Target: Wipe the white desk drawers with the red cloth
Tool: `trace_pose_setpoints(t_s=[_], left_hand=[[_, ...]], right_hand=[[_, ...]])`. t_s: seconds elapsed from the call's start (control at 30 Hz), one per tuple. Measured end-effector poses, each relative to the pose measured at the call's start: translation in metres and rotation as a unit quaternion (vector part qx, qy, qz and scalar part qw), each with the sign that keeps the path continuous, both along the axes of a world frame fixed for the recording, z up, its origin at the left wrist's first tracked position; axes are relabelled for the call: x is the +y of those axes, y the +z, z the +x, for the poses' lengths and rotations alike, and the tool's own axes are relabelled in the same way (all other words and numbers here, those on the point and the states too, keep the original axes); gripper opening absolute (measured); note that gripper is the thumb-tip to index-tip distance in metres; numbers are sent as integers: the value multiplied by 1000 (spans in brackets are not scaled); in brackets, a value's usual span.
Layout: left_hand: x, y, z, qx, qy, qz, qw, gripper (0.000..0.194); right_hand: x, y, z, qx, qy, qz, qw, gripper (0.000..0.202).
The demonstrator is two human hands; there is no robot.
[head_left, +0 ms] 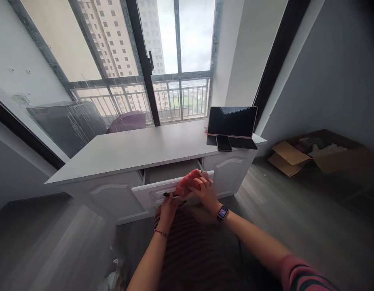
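Observation:
A red cloth (187,182) is bunched under my right hand (203,192), whose fingers are closed around it. The cloth lies against the top edge of a white drawer front (144,195), near its right end. My left hand (167,210) is at the front of the same drawer, its fingers closed on the dark drawer handle (166,195). The drawer is pulled partway out of the white cabinet (144,145), and the visible part of its inside (170,171) is bare and light grey.
On the cabinet top, a tablet (232,121) stands in a dark folding cover, with a phone (224,143) lying before it. An open cardboard box (296,155) sits on the floor at right. Crumpled white scraps (112,279) lie at lower left. Large windows (193,40) rise behind.

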State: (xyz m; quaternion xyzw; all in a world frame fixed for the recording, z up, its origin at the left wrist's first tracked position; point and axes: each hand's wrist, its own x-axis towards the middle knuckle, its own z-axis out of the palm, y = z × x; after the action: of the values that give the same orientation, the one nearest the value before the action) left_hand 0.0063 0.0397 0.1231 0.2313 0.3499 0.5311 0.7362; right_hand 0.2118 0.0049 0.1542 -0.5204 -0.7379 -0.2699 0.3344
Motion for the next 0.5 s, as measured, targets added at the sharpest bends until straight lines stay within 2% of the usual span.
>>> trace_pose_setpoints(t_s=[0.13, 0.27, 0.37, 0.5], left_hand=[[-1, 5, -1, -3, 29, -30, 999, 12], [-4, 16, 0, -9, 47, -63, 997, 18], [-7, 23, 2, -8, 56, -70, 996, 18], [-9, 25, 5, -4, 59, -71, 996, 24]], right_hand=[[-9, -9, 29, 73, -55, -85, 992, 32], [-12, -28, 35, 192, -73, -67, 976, 35], [-13, -52, 18, 282, -75, -53, 955, 35], [-9, -85, -23, 413, -106, -77, 901, 39]])
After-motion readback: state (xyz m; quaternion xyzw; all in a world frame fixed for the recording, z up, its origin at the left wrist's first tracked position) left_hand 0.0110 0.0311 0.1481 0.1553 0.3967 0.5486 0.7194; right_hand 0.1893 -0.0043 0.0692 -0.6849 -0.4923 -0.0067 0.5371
